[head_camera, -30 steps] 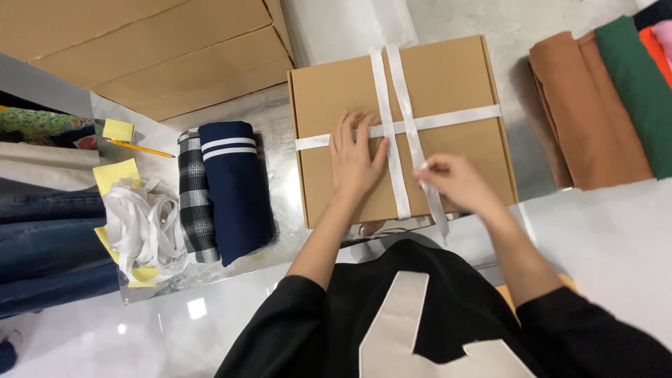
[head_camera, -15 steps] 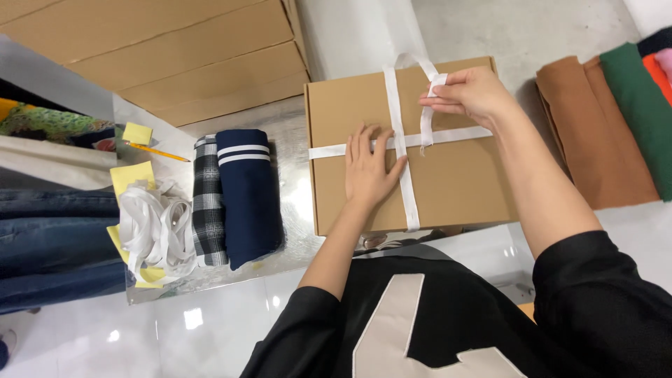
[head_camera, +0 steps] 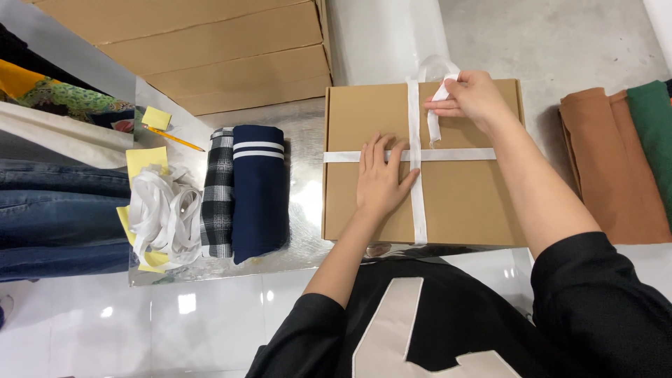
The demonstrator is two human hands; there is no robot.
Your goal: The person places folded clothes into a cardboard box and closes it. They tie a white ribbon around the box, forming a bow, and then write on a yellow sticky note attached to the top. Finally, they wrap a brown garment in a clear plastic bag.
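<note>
The right hand's fingers (head_camera: 448,106) pinch the loose end of the white ribbon (head_camera: 414,175) near the far edge of the cardboard box (head_camera: 462,203); the left hand (head_camera: 381,178) lies open and flat beside the crossing. I'd keep that palm pressing so the ribbon stays taut while the end is pulled; the box sits on the shiny surface (head_camera: 304,210).

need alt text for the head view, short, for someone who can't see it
Seen from above, a person's left hand presses flat on a brown cardboard box crossed by white ribbon, while the right hand pinches a loose ribbon end near the far edge. Folded navy and plaid clothes and a ribbon pile lie to the left.
</note>
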